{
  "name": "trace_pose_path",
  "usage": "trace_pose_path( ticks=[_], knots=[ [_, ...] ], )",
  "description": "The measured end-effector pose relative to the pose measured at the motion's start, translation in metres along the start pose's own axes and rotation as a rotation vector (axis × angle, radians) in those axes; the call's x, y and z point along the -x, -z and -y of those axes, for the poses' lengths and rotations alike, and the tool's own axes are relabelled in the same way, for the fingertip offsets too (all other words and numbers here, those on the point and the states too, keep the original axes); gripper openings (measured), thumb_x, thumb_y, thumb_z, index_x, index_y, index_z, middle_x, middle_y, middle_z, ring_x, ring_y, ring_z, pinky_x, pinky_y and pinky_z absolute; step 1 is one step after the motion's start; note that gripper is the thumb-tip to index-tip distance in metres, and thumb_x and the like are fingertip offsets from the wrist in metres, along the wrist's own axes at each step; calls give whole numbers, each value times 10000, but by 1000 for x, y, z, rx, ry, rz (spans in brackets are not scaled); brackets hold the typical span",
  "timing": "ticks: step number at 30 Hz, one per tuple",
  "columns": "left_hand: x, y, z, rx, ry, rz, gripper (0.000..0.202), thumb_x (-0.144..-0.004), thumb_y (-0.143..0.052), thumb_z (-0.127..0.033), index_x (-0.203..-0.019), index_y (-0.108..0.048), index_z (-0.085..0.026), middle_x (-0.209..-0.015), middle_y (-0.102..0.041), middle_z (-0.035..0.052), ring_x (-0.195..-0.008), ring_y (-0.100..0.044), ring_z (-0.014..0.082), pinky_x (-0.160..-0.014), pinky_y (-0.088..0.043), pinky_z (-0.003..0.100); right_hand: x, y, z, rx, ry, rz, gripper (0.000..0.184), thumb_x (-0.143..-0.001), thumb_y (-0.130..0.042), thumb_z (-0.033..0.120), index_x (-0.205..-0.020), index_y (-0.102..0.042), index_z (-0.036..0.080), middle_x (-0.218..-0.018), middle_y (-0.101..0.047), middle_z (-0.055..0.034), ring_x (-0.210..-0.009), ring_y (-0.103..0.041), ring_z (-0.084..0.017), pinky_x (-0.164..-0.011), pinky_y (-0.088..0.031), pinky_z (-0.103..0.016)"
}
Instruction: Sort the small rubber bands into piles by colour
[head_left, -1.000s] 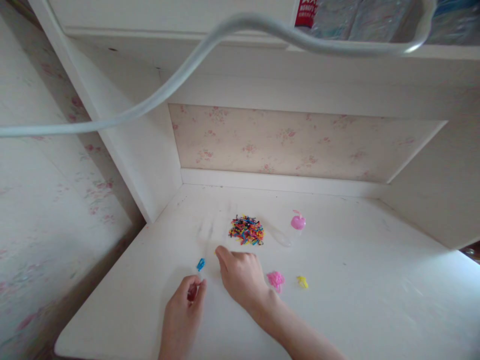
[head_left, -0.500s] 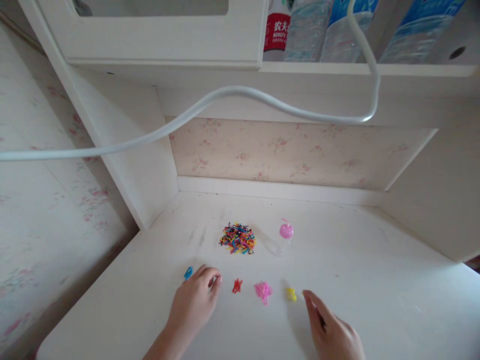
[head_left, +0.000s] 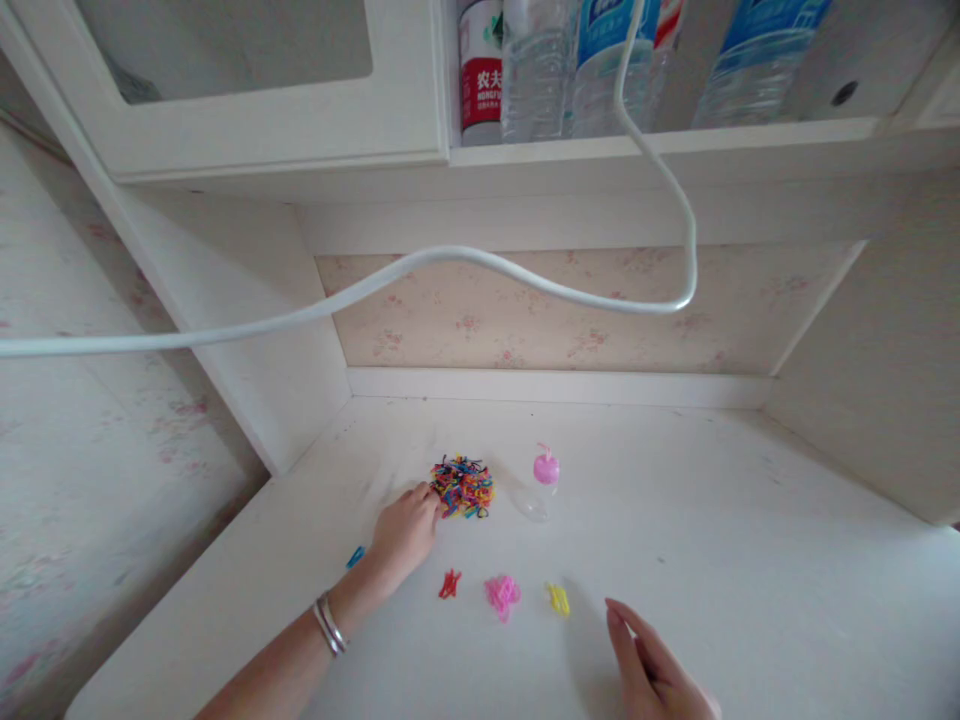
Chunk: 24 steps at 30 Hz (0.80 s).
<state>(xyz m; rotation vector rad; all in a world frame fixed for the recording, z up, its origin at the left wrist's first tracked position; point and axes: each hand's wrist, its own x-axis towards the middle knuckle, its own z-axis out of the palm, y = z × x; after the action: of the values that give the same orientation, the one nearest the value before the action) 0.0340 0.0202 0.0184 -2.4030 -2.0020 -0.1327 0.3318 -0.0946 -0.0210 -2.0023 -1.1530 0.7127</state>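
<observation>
A heap of small mixed-colour elastic bands point(head_left: 463, 487) lies on the white desk point(head_left: 712, 540). My left hand point(head_left: 405, 530) reaches to the heap's left edge, fingertips touching it and curled together; whether they grip anything is hidden. Bangles sit on that wrist. In a row nearer me lie small sorted bunches: blue point(head_left: 355, 556), red point(head_left: 449, 583), pink point(head_left: 501, 594) and yellow point(head_left: 557, 598). My right hand point(head_left: 652, 670) rests at the front right, fingers stretched out and holding nothing, just right of the yellow bunch.
A clear little bottle lies on its side point(head_left: 534, 500) with a pink cap point(head_left: 546, 468) right of the heap. A white cable point(head_left: 450, 262) hangs across the view. Water bottles point(head_left: 600, 60) stand on the shelf above. A side panel point(head_left: 247, 330) bounds the desk's left.
My left hand has gone forward from beside the blue bunch to the mixed heap. My right hand moved from near the red bunch to the front right. The view has tilted upward.
</observation>
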Motion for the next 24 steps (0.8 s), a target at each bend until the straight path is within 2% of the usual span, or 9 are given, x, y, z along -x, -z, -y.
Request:
trace_pose_path(
  ticks=[6, 9, 12, 14, 18, 21, 24],
  knots=[
    [0, -2, 2, -41, 16, 13, 246, -942, -343, -194, -950, -589, -197, -1005, -589, 56, -871, -609, 165, -695, -455, 261, 4, 0, 5, -106, -4, -85, 555, -740, -471, 669, -972, -732, 237, -742, -730, -22, -759, -665, -182, -595, -487, -184],
    [6, 8, 4, -31, 58, -11, 249, -945, -323, -176, -971, -571, -193, -1015, -582, 56, -877, -612, 164, -679, -447, 256, 6, 0, 6, -138, -9, -113, 578, -740, -462, 682, -965, -728, 222, -745, -728, -29, -756, -657, -180, -614, -489, -184],
    [21, 22, -6, 31, 95, -36, 230, -950, -326, -193, -977, -555, -197, -1003, -589, 40, -844, -619, 157, -676, -441, 254, 7, 0, 8, -161, 5, -111, 592, -721, -476, 700, -932, -733, 211, -728, -722, -31, -734, -651, -175, -605, -485, -176],
    [32, 29, -23, 120, 36, -28, 213, -955, -341, -224, -955, -553, -204, -1007, -595, 29, -826, -622, 150, -681, -441, 253, 9, -1, 10, -155, 8, -131, 603, -741, -453, 703, -936, -733, 206, -707, -715, -30, -722, -647, -168, -601, -479, -172],
    [45, 31, -75, 272, -234, 20, 201, -945, -378, -208, -888, -570, -218, -928, -599, 8, -833, -608, 144, -703, -443, 243, 11, -4, 12, -120, 22, -121, 625, -767, -420, 703, -971, -726, 198, -658, -694, -24, -671, -634, -156, -551, -456, -166],
    [39, 23, -110, 303, -407, 82, 198, -921, -414, -174, -889, -604, -218, -945, -603, 18, -793, -612, 141, -694, -451, 243, 9, -3, 9, -151, 26, -82, 657, -765, -421, 709, -1009, -710, 171, -633, -675, -24, -635, -617, -150, -499, -428, -165],
    [24, 13, -128, 281, -475, 84, 223, -918, -421, -183, -894, -642, -204, -942, -608, 41, -776, -621, 154, -702, -463, 262, 6, 0, 3, -203, 14, -39, 693, -736, -462, 723, -1031, -701, 144, -596, -647, -20, -575, -578, -144, -461, -400, -176]
  ],
)
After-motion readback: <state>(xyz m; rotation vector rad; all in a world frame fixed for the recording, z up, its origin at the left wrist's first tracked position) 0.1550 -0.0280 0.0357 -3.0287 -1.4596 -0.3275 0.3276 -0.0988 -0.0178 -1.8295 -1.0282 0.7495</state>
